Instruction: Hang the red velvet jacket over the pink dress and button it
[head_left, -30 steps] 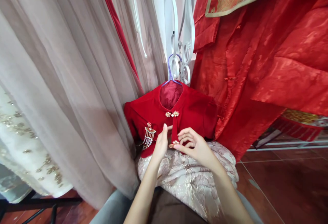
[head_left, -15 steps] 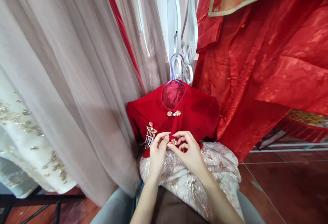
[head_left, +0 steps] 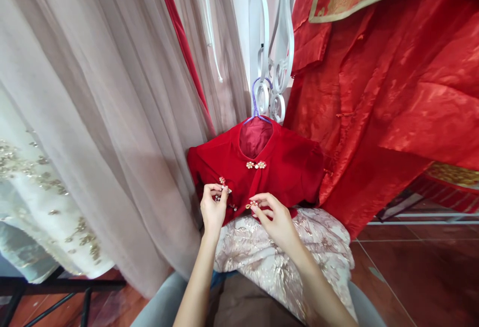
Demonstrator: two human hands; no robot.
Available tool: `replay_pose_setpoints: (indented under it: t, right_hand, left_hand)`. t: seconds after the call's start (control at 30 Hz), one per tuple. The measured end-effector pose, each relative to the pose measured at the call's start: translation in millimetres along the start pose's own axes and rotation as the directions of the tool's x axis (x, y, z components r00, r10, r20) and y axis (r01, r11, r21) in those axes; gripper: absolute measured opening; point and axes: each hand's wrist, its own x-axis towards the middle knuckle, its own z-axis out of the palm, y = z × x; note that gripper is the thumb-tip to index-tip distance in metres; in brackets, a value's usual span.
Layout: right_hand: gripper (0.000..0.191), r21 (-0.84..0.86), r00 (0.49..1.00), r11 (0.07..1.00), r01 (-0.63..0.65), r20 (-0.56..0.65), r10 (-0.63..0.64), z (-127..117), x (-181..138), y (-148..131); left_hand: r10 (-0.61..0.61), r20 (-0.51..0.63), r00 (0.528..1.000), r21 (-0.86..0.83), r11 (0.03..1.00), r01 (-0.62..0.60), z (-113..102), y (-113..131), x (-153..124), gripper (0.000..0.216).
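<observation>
A red velvet top point(head_left: 286, 155) with a stand collar hangs on a purple hanger point(head_left: 255, 98). Two joined flower-shaped clasps point(head_left: 256, 165) sit just below its collar. My left hand point(head_left: 214, 209) pinches a beaded tassel brooch point(head_left: 222, 181) on the left of the chest, covering much of it. In my right hand point(head_left: 275, 213), thumb and fingers close on a flower clasp with a small loop point(head_left: 252, 205), lower on the front. Below the top, shiny pale patterned fabric point(head_left: 262, 249) spreads over my lap.
Pinkish-grey sheer fabric point(head_left: 130, 117) hangs on the left, beside a white skirt with gold appliqués point(head_left: 48, 207). Red satin garments point(head_left: 374, 92) hang at right. A white scrolled metal stand point(head_left: 277, 80) holds the hanger. Black metal bars point(head_left: 63, 287) stand on the tiled floor point(head_left: 419, 272).
My left hand has moved left from the flower clasp to the tassel brooch, which it now grips. My right hand stays at the flower clasp. The view has shifted slightly.
</observation>
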Motion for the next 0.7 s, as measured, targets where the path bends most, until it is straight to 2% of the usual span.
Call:
replay_pose_setpoints:
  t: [0.2, 0.27, 0.43, 0.57, 0.7]
  right_hand:
    - [0.016, 0.024, 0.995, 0.998, 0.059, 0.084, -0.061, 9.5, 20.9, 1.5]
    - [0.015, 0.047, 0.99, 0.995, 0.087, 0.107, -0.091, 14.9, 32.2, -0.5]
    - [0.012, 0.068, 0.98, 0.985, 0.161, 0.109, -0.168, 29.4, 55.2, -4.8]
    - [0.009, 0.036, 0.97, 0.975, 0.219, 0.099, -0.222, 34.8, 62.7, -4.9]
    - [0.01, -0.004, 0.961, 0.967, 0.253, 0.118, -0.251, 34.5, 64.1, -4.3]
  left_hand:
    - [-0.038, 0.013, 0.999, -0.107, 0.993, 0.04, -4.6, 13.4, -5.5, 0.021]
    - [-0.097, 0.041, 0.994, -0.216, 0.971, 0.104, -4.9, 15.9, -5.0, 0.024]
    - [-0.264, 0.146, 0.953, -0.461, 0.834, 0.302, -3.1, 19.3, -1.6, 0.034]
    - [-0.314, 0.144, 0.939, -0.527, 0.779, 0.341, -2.5, 21.3, -0.5, 0.034]
    - [-0.297, 0.132, 0.946, -0.513, 0.796, 0.321, -1.8, 22.0, -1.3, 0.034]
